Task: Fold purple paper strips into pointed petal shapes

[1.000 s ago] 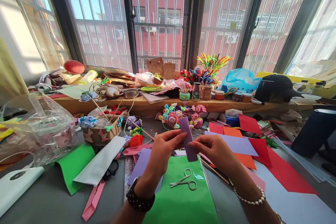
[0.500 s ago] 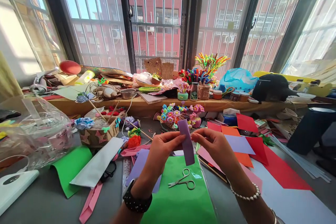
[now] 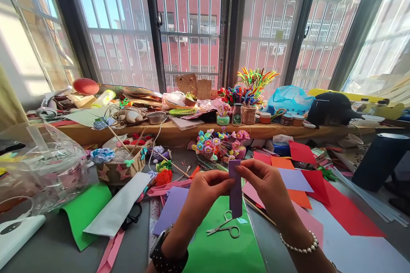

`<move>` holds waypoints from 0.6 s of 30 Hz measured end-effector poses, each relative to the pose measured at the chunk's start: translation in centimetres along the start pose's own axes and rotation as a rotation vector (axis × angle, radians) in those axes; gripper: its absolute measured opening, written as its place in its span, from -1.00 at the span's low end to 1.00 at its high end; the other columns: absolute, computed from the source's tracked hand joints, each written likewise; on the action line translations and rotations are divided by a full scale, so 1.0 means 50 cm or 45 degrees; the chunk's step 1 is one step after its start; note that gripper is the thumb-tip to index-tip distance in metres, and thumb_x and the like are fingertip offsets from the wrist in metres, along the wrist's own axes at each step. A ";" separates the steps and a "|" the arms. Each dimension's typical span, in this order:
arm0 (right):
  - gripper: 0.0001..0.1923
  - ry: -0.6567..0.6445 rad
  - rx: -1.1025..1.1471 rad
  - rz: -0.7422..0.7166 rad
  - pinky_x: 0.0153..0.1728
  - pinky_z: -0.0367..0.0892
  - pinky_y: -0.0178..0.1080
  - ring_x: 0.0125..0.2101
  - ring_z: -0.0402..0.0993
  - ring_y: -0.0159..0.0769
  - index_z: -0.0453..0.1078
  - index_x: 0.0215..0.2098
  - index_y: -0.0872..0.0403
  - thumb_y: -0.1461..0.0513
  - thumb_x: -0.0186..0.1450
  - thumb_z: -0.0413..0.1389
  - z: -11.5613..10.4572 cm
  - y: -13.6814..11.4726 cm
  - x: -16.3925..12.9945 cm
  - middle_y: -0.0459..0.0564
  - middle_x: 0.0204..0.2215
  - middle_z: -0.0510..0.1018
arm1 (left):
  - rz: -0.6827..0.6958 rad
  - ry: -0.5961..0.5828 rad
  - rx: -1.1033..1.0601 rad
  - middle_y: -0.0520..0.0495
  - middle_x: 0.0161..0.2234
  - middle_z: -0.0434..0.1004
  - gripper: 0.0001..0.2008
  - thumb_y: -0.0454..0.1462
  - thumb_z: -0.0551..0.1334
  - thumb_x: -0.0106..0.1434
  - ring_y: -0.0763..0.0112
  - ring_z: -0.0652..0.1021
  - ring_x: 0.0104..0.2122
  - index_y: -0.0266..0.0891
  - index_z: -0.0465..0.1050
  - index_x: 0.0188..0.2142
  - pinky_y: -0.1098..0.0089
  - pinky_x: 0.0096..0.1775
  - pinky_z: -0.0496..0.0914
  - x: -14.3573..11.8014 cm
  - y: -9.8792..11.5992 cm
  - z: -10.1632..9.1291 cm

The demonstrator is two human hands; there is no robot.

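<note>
A narrow purple paper strip (image 3: 236, 198) hangs upright between my two hands, above the green sheet (image 3: 221, 251). My left hand (image 3: 208, 190) pinches its left edge between thumb and fingers. My right hand (image 3: 261, 179) grips the strip near its top right, thumb and forefinger pressed together. Below the strip, small metal scissors (image 3: 224, 231) lie on the green sheet with their blades slightly apart. A larger purple paper piece (image 3: 171, 209) rests to the left, partly hidden behind my left forearm.
Red paper (image 3: 352, 213), orange and lilac sheets lie to the right. On the left are a rolled green sheet (image 3: 88, 217), a white folded paper (image 3: 118, 204) and a cardboard basket (image 3: 123, 166). Colourful small flowers (image 3: 211, 143) stand behind my hands, before a crowded windowsill (image 3: 179, 130).
The purple strip has moved down and slightly right, and now hangs straighter. My right hand has closed on its upper part, having been at its right edge.
</note>
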State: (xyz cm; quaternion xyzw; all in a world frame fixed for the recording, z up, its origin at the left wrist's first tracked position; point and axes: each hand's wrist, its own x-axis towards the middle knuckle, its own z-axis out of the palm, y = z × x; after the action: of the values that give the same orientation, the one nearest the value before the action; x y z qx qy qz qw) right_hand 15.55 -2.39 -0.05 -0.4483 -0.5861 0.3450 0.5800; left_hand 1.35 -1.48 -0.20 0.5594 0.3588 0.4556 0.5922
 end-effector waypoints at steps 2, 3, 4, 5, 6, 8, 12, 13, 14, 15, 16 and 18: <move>-0.78 0.019 -0.024 -0.030 -0.41 0.32 -0.29 -0.45 0.41 -0.30 0.40 -0.46 0.12 0.12 0.06 0.14 0.002 0.002 -0.001 -0.03 -0.50 0.51 | 0.006 -0.005 0.009 -0.09 -0.43 0.58 -0.80 -0.25 0.29 -0.06 0.27 0.55 -0.39 -0.33 0.52 -0.42 0.39 -0.35 0.42 0.000 -0.001 -0.002; -0.78 0.029 -0.033 -0.041 -0.41 0.33 -0.28 -0.45 0.41 -0.29 0.40 -0.46 0.12 0.11 0.07 0.13 0.003 0.004 -0.002 -0.03 -0.50 0.51 | 0.005 -0.010 0.012 -0.09 -0.43 0.58 -0.79 -0.23 0.29 -0.06 0.26 0.55 -0.38 -0.33 0.52 -0.42 0.39 -0.34 0.42 0.000 -0.001 -0.003; -0.78 0.038 -0.041 -0.049 -0.41 0.33 -0.28 -0.45 0.41 -0.29 0.40 -0.46 0.12 0.11 0.07 0.12 0.003 0.005 -0.002 -0.03 -0.50 0.51 | 0.003 -0.018 0.014 -0.10 -0.42 0.58 -0.78 -0.22 0.29 -0.05 0.25 0.54 -0.37 -0.33 0.52 -0.42 0.38 -0.33 0.42 0.000 -0.002 -0.004; -0.78 0.045 -0.048 -0.053 -0.41 0.34 -0.28 -0.45 0.42 -0.29 0.40 -0.46 0.12 0.11 0.08 0.12 0.004 0.006 -0.002 -0.02 -0.50 0.52 | -0.001 -0.029 0.015 -0.10 -0.41 0.58 -0.77 -0.21 0.29 -0.05 0.24 0.54 -0.36 -0.33 0.52 -0.41 0.37 -0.32 0.42 0.000 -0.002 -0.004; -0.78 0.051 -0.054 -0.056 -0.41 0.34 -0.28 -0.45 0.42 -0.29 0.40 -0.47 0.12 0.11 0.08 0.12 0.005 0.008 -0.002 -0.02 -0.51 0.52 | -0.003 -0.038 0.015 -0.11 -0.41 0.58 -0.76 -0.20 0.29 -0.05 0.23 0.54 -0.36 -0.33 0.52 -0.41 0.36 -0.32 0.41 0.000 -0.002 -0.005; -0.78 0.057 -0.068 -0.058 -0.41 0.34 -0.28 -0.45 0.43 -0.28 0.39 -0.47 0.12 0.11 0.08 0.12 0.006 0.009 -0.001 -0.03 -0.51 0.52 | -0.006 -0.042 0.014 -0.10 -0.41 0.58 -0.76 -0.20 0.29 -0.06 0.24 0.54 -0.36 -0.33 0.51 -0.41 0.37 -0.32 0.41 0.000 -0.001 -0.006; -0.79 0.060 -0.097 -0.072 -0.40 0.34 -0.28 -0.45 0.43 -0.28 0.38 -0.46 0.12 0.11 0.08 0.11 0.007 0.006 -0.003 -0.02 -0.50 0.52 | 0.000 -0.009 0.022 -0.09 -0.46 0.57 -0.77 -0.22 0.32 -0.10 0.29 0.54 -0.41 -0.35 0.51 -0.44 0.40 -0.34 0.41 0.000 0.004 -0.007; -0.79 0.057 -0.100 -0.076 -0.40 0.34 -0.28 -0.44 0.43 -0.28 0.38 -0.46 0.12 0.12 0.09 0.11 0.007 0.004 -0.004 -0.02 -0.50 0.52 | 0.002 0.002 0.021 -0.09 -0.47 0.57 -0.76 -0.22 0.32 -0.11 0.29 0.54 -0.42 -0.35 0.51 -0.45 0.39 -0.34 0.41 0.000 0.005 -0.007; -0.79 0.053 -0.102 -0.081 -0.41 0.35 -0.28 -0.45 0.44 -0.28 0.38 -0.45 0.12 0.12 0.09 0.11 0.006 0.002 -0.005 -0.02 -0.50 0.52 | 0.003 0.009 0.016 -0.09 -0.48 0.57 -0.76 -0.20 0.32 -0.10 0.29 0.54 -0.42 -0.35 0.50 -0.45 0.38 -0.34 0.41 0.000 0.006 -0.006; -0.80 0.048 -0.101 -0.086 -0.41 0.35 -0.28 -0.45 0.44 -0.28 0.39 -0.45 0.11 0.12 0.10 0.11 0.006 0.000 -0.006 -0.02 -0.50 0.52 | 0.004 0.014 0.008 -0.09 -0.48 0.57 -0.75 -0.19 0.32 -0.10 0.28 0.54 -0.42 -0.35 0.50 -0.45 0.37 -0.33 0.41 0.000 0.006 -0.006; -0.79 0.045 -0.099 -0.091 -0.41 0.35 -0.28 -0.45 0.44 -0.28 0.39 -0.45 0.11 0.12 0.10 0.10 0.005 -0.002 -0.007 -0.02 -0.50 0.52 | 0.006 0.016 0.003 -0.09 -0.48 0.57 -0.74 -0.17 0.31 -0.09 0.27 0.54 -0.42 -0.35 0.50 -0.46 0.35 -0.33 0.42 -0.001 0.006 -0.007; -0.79 0.033 -0.085 -0.087 -0.41 0.35 -0.27 -0.45 0.44 -0.27 0.39 -0.46 0.11 0.11 0.10 0.10 0.004 -0.005 -0.008 -0.02 -0.50 0.52 | 0.014 0.017 0.010 -0.10 -0.48 0.56 -0.73 -0.15 0.30 -0.09 0.25 0.54 -0.42 -0.35 0.49 -0.46 0.34 -0.34 0.42 -0.001 0.006 -0.007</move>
State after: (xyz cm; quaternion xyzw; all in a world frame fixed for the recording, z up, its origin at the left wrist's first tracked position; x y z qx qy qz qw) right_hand 15.30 -2.85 0.01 -0.4516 -0.6047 0.2996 0.5836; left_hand 0.98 -1.45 0.06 0.5607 0.3612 0.4612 0.5852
